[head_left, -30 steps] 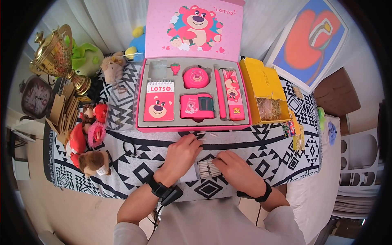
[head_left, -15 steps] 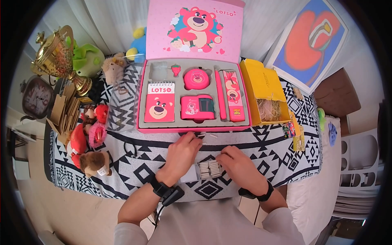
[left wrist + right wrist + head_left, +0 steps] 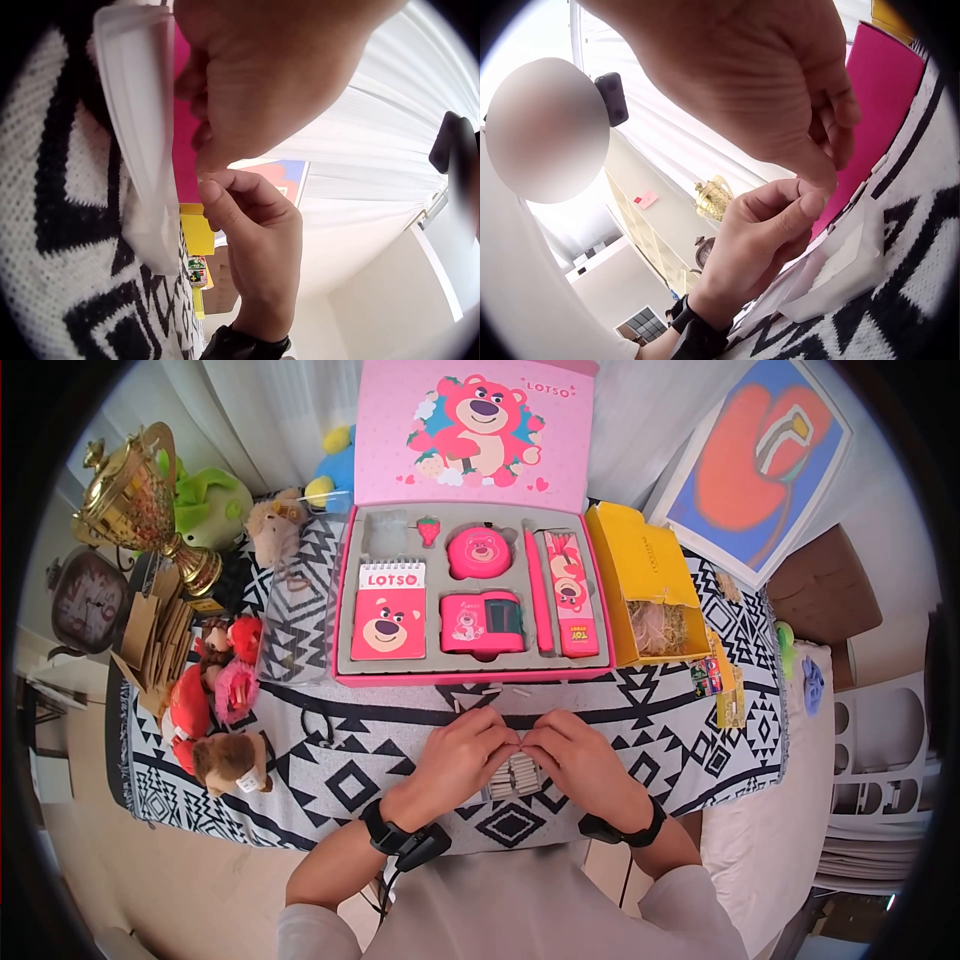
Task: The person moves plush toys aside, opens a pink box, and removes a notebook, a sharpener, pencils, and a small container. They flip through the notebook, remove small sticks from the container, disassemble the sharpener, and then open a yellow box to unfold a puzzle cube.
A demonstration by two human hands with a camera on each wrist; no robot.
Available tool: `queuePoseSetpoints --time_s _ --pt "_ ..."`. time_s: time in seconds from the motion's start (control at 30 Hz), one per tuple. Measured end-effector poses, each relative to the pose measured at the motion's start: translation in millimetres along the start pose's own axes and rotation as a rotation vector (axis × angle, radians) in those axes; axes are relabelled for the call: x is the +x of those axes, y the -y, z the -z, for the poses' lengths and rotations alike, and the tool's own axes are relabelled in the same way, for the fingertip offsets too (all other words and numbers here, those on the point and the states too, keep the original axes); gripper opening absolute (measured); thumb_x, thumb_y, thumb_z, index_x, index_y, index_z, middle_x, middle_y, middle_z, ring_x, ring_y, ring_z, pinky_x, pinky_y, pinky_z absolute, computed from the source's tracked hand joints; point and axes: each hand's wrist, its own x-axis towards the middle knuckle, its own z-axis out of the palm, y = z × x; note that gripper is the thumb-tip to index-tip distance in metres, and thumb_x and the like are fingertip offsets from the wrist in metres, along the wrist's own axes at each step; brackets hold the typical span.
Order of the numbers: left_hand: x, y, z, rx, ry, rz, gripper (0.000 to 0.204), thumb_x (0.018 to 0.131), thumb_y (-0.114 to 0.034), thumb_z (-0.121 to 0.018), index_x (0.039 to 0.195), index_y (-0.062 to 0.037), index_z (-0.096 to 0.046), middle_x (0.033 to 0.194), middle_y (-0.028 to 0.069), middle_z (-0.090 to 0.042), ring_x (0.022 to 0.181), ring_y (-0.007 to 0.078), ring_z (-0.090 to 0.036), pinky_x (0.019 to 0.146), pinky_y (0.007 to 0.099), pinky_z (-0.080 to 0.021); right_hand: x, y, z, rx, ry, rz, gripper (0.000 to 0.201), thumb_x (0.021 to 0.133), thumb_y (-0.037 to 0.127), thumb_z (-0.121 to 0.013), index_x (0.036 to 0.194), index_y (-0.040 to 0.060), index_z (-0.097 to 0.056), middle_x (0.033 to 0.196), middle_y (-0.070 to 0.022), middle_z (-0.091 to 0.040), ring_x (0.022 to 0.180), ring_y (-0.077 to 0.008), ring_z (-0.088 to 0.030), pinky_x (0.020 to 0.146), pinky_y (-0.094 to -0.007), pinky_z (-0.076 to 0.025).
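My left hand point(image 3: 452, 760) and right hand point(image 3: 588, 768) meet fingertip to fingertip above a translucent plastic box point(image 3: 136, 105). Short white sticks point(image 3: 516, 778) lie in rows inside it. In the left wrist view, the thumb and forefinger of my right hand point(image 3: 259, 240) pinch a tiny whitish piece, mostly hidden by the fingers. The right wrist view shows my left hand point(image 3: 754, 240) with thumb and forefinger pressed together at the same spot. A few loose white sticks point(image 3: 521, 693) rest on the patterned cloth point(image 3: 390, 710), just beyond my hands.
Behind the hands stands an open pink gift box point(image 3: 470, 678) holding a notebook point(image 3: 390, 622) and other stationery. A yellow box point(image 3: 640, 560) is at its right. Plush toys point(image 3: 230, 758), paper bags point(image 3: 165, 625) and a gold trophy point(image 3: 140, 500) stand left.
My left hand has come back from the loose sticks near the pink box toward the plastic box. My right hand has moved slightly left, and their fingertips now meet.
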Motion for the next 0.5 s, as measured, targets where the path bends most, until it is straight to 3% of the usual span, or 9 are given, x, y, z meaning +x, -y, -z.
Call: queuePoseSetpoints --time_s 0.17,0.33,0.4,0.5 --pt "0 0 4 -0.045 0.032 0.016 0.015 0.077 -0.005 -0.073 0.091 -0.0052 -0.067 0.084 0.0069 -0.059 0.076 0.0273 -0.061 0.065 0.0359 -0.051 -2 -3 2 -0.076 0.091 0.074 0.015 0.077 0.003 -0.07 0.091 0.0035 -0.064 0.092 -0.0092 -0.057 0.087 -0.0283 -0.06 0.074 -0.0356 -0.052" --pt "8 0 15 0.149 -0.149 0.15 0.027 0.077 -0.007 -0.074 0.104 -0.0053 -0.067 0.083 0.0081 -0.059 0.073 0.0266 -0.062 0.063 0.0361 -0.051 -5 -5 2 -0.125 0.151 0.087 0.014 0.076 0.004 -0.069 0.089 0.0032 -0.063 0.09 -0.0089 -0.056 0.086 -0.028 -0.059 0.075 -0.0361 -0.051" --pt "5 8 12 0.174 -0.127 0.132 0.033 0.078 -0.008 -0.073 0.11 -0.0056 -0.065 0.085 0.0083 -0.06 0.072 0.0266 -0.062 0.062 0.0364 -0.052 -6 -5 2 -0.147 0.154 0.091 0.014 0.076 0.004 -0.069 0.088 0.0031 -0.062 0.089 -0.0089 -0.055 0.086 -0.028 -0.058 0.075 -0.0362 -0.051" --pt "4 11 8 0.257 -0.041 0.148 0.031 0.082 -0.012 -0.069 0.111 -0.0034 -0.063 0.093 0.0101 -0.06 0.084 0.0286 -0.064 0.066 0.0385 -0.055 -6 -4 0 -0.161 0.152 0.089 0.014 0.077 0.004 -0.068 0.089 0.0029 -0.062 0.089 -0.009 -0.055 0.087 -0.028 -0.058 0.076 -0.0361 -0.05"
